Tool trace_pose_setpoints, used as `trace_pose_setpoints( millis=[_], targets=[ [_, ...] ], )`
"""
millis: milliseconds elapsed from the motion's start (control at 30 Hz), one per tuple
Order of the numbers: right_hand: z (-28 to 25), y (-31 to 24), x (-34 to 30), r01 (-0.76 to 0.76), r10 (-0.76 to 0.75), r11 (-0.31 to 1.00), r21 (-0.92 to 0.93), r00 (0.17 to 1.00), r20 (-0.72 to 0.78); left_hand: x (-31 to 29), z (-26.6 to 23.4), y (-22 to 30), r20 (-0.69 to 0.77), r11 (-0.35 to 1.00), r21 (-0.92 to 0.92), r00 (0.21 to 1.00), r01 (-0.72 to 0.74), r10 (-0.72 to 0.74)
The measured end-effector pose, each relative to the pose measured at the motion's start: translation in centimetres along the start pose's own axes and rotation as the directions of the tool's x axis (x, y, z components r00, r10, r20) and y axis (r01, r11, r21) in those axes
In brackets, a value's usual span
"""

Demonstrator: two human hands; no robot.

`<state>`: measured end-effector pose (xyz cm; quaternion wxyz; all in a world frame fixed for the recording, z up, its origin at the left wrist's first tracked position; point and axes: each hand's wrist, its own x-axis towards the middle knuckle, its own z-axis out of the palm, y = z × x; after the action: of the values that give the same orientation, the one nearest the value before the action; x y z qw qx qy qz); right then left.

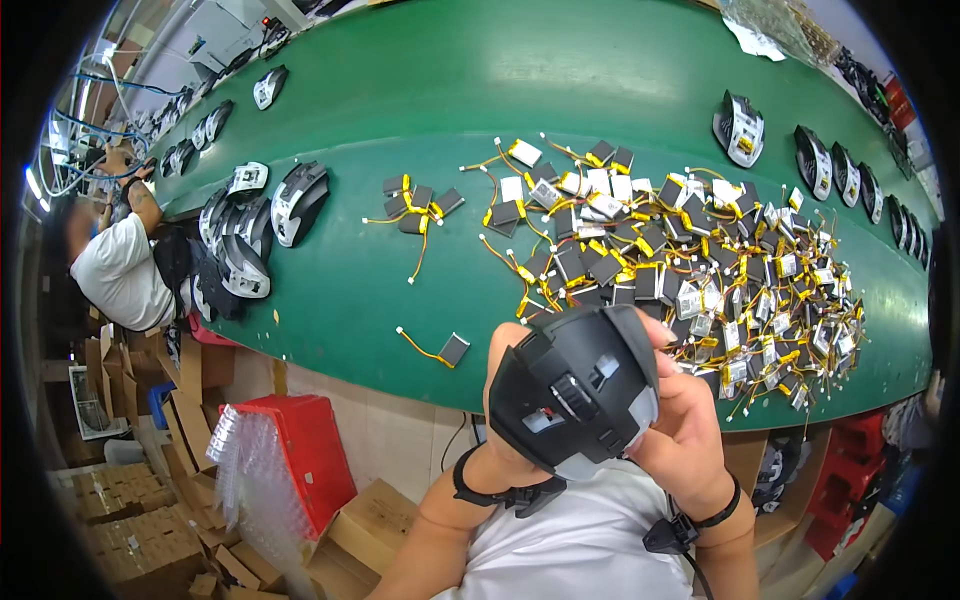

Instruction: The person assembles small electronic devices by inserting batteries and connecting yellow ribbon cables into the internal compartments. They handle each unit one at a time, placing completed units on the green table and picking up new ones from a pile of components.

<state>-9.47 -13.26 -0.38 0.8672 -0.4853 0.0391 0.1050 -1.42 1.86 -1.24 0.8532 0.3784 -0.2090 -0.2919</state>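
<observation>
A black computer mouse [535,375] with a scroll wheel and grey side panels is held up in front of my chest, over the bench's near edge. My left hand [500,350] wraps round its left side, most of the fingers hidden behind it. On the other side, my right hand [690,430] grips the lower right part between thumb and fingers. Just beyond the mouse, a large heap of small battery packs [605,268] with yellow tape and thin wired plugs covers the bench. One single battery [454,349] lies left of my hands, and a small cluster of batteries [412,222] farther off.
The green bench [400,80] curves across the view. Mouse shells [243,265] are piled at left; more mice [740,130] stand along the far right. A person [125,265] sits at left. Below are a red bin [300,460], bubble wrap [255,480] and cardboard boxes [140,545].
</observation>
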Motion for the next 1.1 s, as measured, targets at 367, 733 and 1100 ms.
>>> trace_pose_setpoints(
  millis=[367, 733, 1100],
  targets=[
    [-0.6, -1.3, 0.3, -0.040, 0.046, 0.998, -0.055, 0.991, 0.125, 0.8, 0.0, 1.4, -0.293, 0.983, -0.155, 0.955, -0.096, 0.047],
    [0.3, -1.3, 2.9, 0.402, -0.420, 0.907, -0.127, 0.888, -0.186, 1.5, -1.0, -0.7, -0.345, 0.964, -0.246, 0.939, -0.100, 0.009],
    [0.9, -1.3, 3.1, 0.472, -0.590, 0.139, -0.870, 0.745, 0.310, 1.5, -0.5, -0.6, -0.409, 0.905, -0.410, 0.910, -0.113, -0.072]
  ],
)
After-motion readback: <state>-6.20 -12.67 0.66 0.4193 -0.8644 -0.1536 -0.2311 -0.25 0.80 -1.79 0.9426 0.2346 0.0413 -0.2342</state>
